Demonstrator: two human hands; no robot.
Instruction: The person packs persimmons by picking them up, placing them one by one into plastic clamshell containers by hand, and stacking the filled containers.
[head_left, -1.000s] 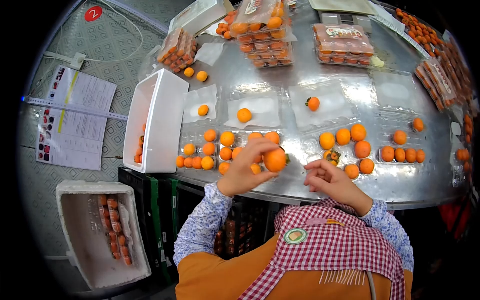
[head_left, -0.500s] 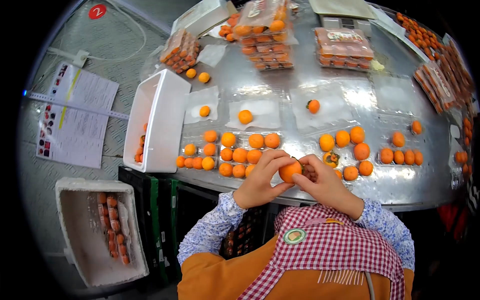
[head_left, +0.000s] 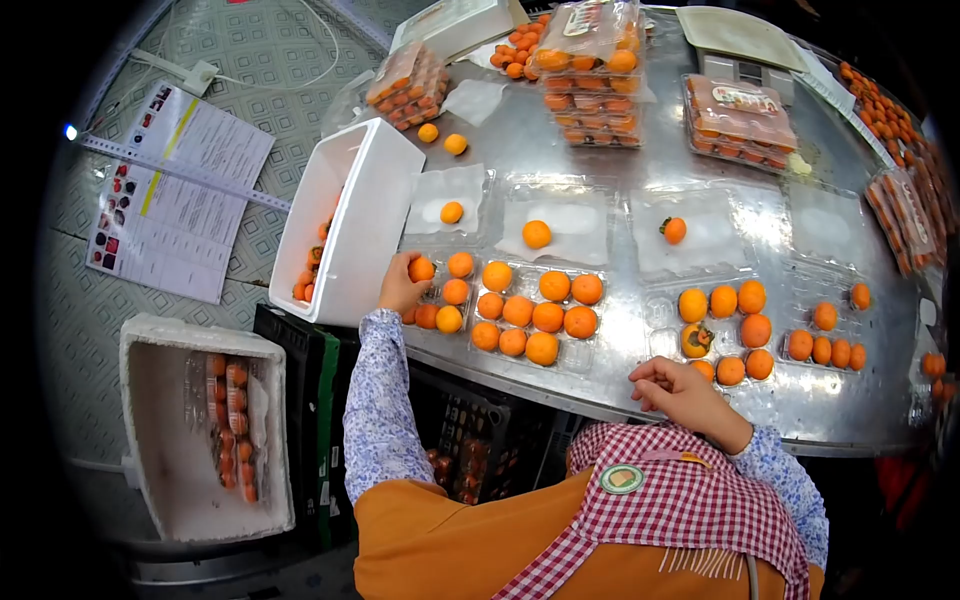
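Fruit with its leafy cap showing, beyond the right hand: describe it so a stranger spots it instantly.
At the metal table, find the right hand, then the clear tray just beyond it. The orange fruit is midway down that tray's left side; unlike its neighbours there, it shows a leafy cap.

No word or number can be read with certainty. A red-and-white label (head_left: 747,97) on the flat clear plastic pack of orange fruit (head_left: 738,135) bears lettering too small to make out, as does the similar label (head_left: 588,17) atop the tall stack of clear plastic fruit packs (head_left: 590,88). The white printed paper with yellow bands (head_left: 205,205) carries illegible rows of fine print. The round green-and-white badge (head_left: 622,479) on the red-and-white checked apron (head_left: 700,500) shows only blurred marks.
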